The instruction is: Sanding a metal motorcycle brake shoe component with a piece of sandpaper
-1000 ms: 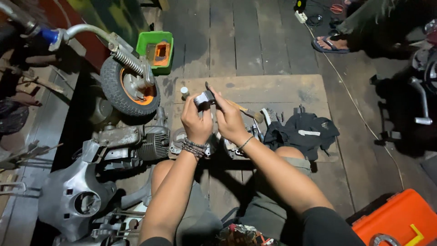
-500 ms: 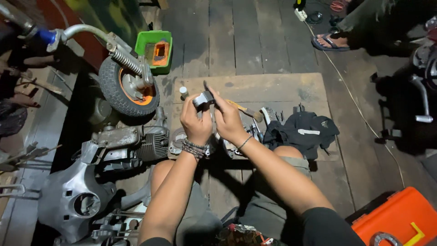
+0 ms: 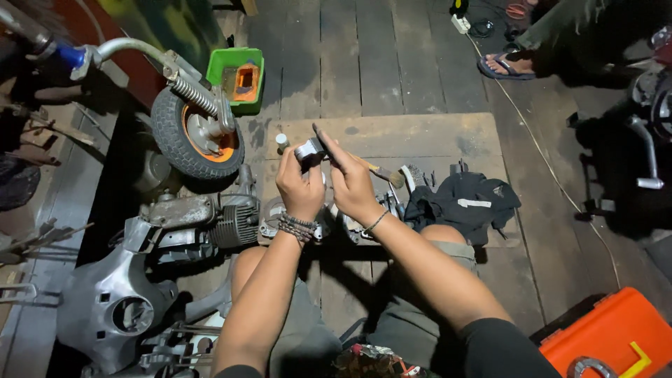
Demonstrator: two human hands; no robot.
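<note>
Both hands clamp one small silver metal part [image 3: 308, 149]: left hand [image 3: 299, 185] steadies it, right hand [image 3: 350, 182] pinches alongside, raised above the engine casing [image 3: 231, 224].

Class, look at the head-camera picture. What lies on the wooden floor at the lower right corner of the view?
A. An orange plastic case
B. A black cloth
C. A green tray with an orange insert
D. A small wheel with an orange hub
A: the orange plastic case fills the lower right corner, while the green tray and the small wheel sit upper left and the black cloth lies mid-right beside the person's knee.
</note>
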